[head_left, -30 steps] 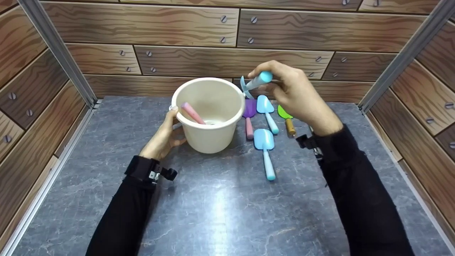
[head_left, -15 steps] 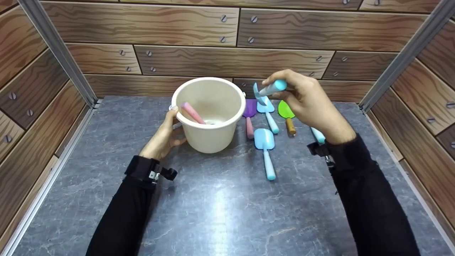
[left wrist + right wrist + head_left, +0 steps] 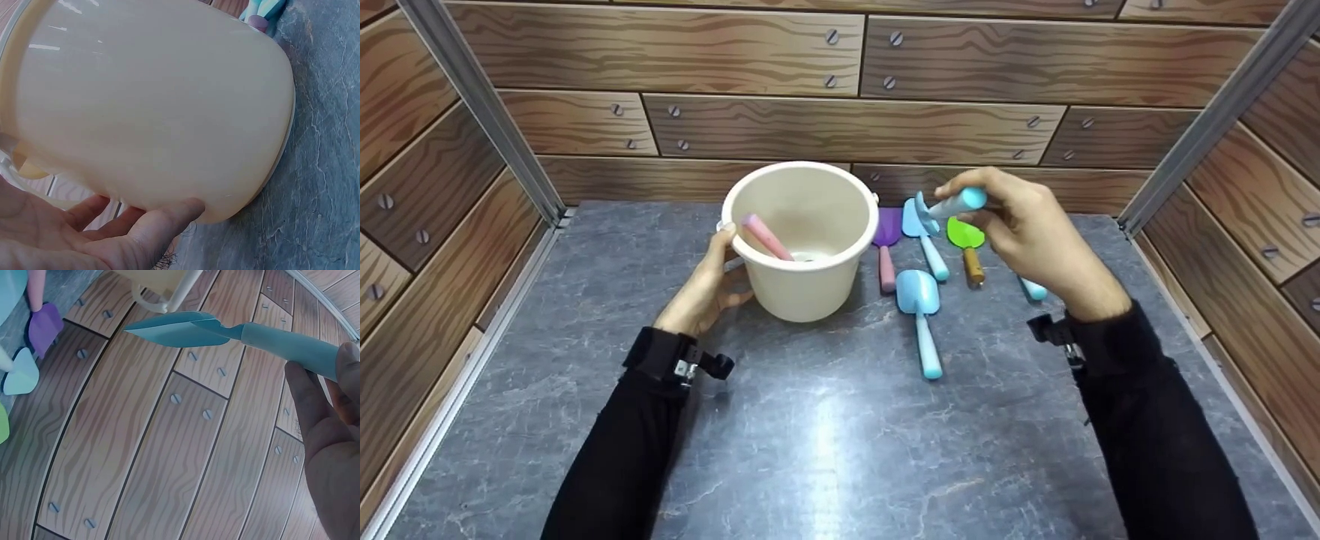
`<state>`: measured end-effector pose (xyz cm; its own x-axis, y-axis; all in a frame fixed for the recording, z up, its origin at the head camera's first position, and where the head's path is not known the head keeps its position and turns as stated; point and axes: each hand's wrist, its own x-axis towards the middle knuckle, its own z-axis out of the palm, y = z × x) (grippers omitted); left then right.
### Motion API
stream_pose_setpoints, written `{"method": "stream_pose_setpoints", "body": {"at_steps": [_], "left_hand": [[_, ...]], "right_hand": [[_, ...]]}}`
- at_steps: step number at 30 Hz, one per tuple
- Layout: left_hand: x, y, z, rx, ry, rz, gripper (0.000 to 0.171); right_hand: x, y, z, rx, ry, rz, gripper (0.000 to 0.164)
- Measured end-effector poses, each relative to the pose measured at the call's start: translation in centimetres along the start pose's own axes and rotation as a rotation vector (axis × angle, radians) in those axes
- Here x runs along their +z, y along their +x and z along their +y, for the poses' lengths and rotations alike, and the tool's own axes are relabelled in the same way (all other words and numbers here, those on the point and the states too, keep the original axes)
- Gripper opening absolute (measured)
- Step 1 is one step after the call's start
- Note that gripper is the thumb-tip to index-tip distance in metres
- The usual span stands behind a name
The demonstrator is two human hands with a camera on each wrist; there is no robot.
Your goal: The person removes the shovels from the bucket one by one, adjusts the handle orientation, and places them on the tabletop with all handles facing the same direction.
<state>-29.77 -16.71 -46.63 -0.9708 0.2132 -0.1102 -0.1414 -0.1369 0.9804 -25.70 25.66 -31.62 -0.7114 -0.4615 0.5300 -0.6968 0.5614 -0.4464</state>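
My right hand (image 3: 1031,232) pinches the light blue handle of a small garden trowel (image 3: 180,329). Its pointed blue blade is aimed left, in the air above the other tools. A cream bucket (image 3: 810,289) stands on the table to the left. My left hand (image 3: 705,289) rests against the bucket's left side; the left wrist view has its fingers and thumb touching the wall. Inside the bucket leans a pink handle (image 3: 767,238), its lower end out of sight.
Right of the bucket lie a purple shovel (image 3: 888,225) with a pink handle, a blue trowel (image 3: 936,259), a larger blue scoop (image 3: 917,292) and a green shovel (image 3: 966,233). A light blue handle (image 3: 1033,289) shows partly beneath my right hand. Wood-patterned walls (image 3: 765,127) enclose the grey table.
My right hand has carried the trowel rightward and slightly down, away from the bucket's rim. My left hand and the bucket have stayed in place.
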Motion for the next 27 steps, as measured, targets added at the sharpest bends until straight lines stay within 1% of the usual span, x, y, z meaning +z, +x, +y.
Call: {"method": "stream_pose_setpoints", "body": {"at_steps": [5, 15, 19, 27], "left_hand": [[0.1, 0.0, 0.0, -0.001, -0.003, -0.002, 0.086], [0.0, 0.0, 0.0, -0.001, 0.0, 0.002, 0.084], [0.0, 0.0, 0.0, -0.004, 0.0, 0.002, 0.084], [-0.2, 0.1, 0.0, 0.0, 0.027, -0.015, 0.087]], "right_hand": [[-0.3, -1.0, 0.6, 0.014, -0.031, -0.019, 0.034], [-0.4, -2.7, 2.1, 0.013, -0.053, -0.008, 0.034], [-0.4, -3.6, 2.4, 0.028, -0.086, -0.025, 0.036], [-0.4, -5.0, 3.4, 0.047, -0.096, -0.051, 0.039]]}}
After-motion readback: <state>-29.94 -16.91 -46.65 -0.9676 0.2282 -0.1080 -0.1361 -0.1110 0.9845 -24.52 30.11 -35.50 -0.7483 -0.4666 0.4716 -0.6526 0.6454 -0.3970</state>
